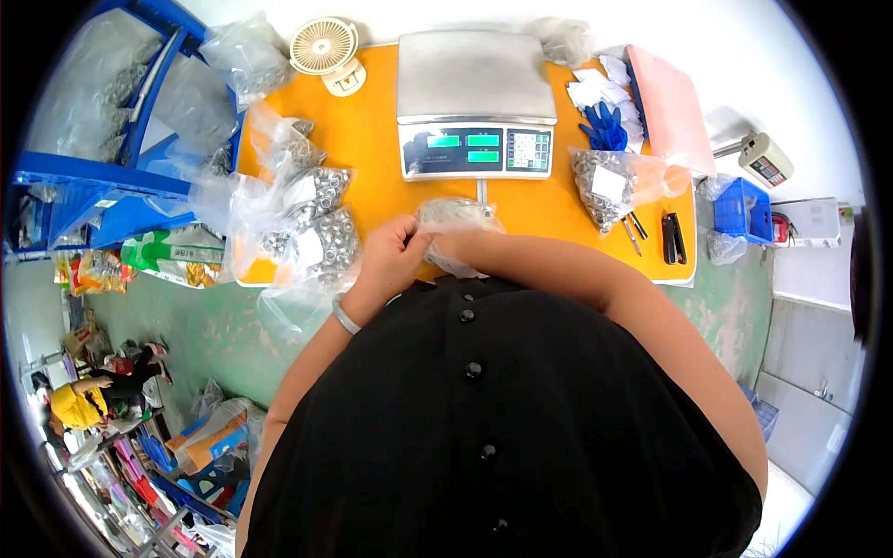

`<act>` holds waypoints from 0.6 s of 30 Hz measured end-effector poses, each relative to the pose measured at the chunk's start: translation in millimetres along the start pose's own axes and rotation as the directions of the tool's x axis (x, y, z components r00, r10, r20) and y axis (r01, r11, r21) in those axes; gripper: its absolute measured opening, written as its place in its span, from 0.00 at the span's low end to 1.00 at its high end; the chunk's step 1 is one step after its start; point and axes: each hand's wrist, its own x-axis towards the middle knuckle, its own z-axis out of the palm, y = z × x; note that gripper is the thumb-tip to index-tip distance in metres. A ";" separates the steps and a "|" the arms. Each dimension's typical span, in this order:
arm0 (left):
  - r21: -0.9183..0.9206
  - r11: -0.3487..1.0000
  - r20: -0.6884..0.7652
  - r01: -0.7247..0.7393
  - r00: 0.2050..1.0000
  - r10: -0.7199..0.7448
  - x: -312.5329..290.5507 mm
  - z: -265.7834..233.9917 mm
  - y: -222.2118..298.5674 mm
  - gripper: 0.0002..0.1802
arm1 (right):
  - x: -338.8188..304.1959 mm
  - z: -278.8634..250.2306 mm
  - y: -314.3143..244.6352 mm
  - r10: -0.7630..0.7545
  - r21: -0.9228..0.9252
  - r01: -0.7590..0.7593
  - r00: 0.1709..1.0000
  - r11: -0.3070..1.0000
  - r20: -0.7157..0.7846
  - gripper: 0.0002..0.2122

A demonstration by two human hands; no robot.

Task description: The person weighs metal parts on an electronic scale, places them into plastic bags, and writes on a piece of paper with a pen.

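Observation:
In front of me at the table's near edge lies a clear plastic bag [458,210] with small greyish contents that I cannot make out. My left hand [389,253] is closed at the bag's left side, thumb and fingers pinched together on its plastic. My right hand [441,245] reaches across from the right and meets the left one; its fingers are hidden. Loose film of the bag shows around my right wrist. Just beyond stands a counting scale [476,79] with a bare steel pan and lit green displays.
Bags of metal rings [324,244] lie left on the orange table [372,121]. A ring bag [603,191], pens [633,234], a black stapler [673,238] and blue gloves [603,126] lie right. Blue bins [102,172] stand left, a small fan [326,54] behind. Another person [79,402] sits far left.

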 end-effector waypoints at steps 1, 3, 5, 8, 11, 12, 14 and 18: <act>-0.016 1.000 -0.009 0.001 1.000 -0.001 -3.6 2.0 0.3 0.12 | -2.0 -1.0 -0.9 0.000 0.008 0.000 1.000 1.000 0.001 0.18; -0.074 0.997 -0.023 0.032 0.999 -0.034 -8.7 2.4 0.2 0.12 | -4.9 -3.3 -3.6 -0.007 0.033 0.007 1.000 0.999 0.000 0.18; -0.163 0.983 -0.025 0.088 0.995 -0.094 -12.9 3.1 -0.7 0.12 | -6.7 -8.9 -4.5 -0.015 0.057 0.015 1.000 0.998 0.003 0.17; -0.164 0.983 -0.031 0.085 0.995 -0.091 -15.9 1.6 -2.3 0.12 | -6.6 -16.2 -5.2 -0.043 0.113 0.044 0.999 0.993 -0.010 0.17; -0.140 0.988 -0.065 0.067 0.995 -0.076 -18.0 0.6 -0.5 0.12 | -5.9 -20.2 -9.6 -0.097 0.116 0.099 0.995 0.988 -0.029 0.15; -0.112 0.991 -0.063 0.073 0.995 -0.080 -18.2 -1.3 0.3 0.12 | -1.8 -27.9 -9.0 -0.095 0.030 0.094 0.994 0.995 0.052 0.14; -0.056 0.994 -0.054 0.090 0.994 -0.093 -18.2 -6.0 3.5 0.12 | 5.2 -39.0 -7.6 -0.099 -0.029 0.104 0.985 0.994 0.144 0.14; 0.052 0.998 -0.053 0.045 0.998 -0.043 -13.8 -6.9 9.9 0.12 | 15.5 -42.9 8.6 -0.215 -0.036 0.218 0.974 0.975 0.065 0.16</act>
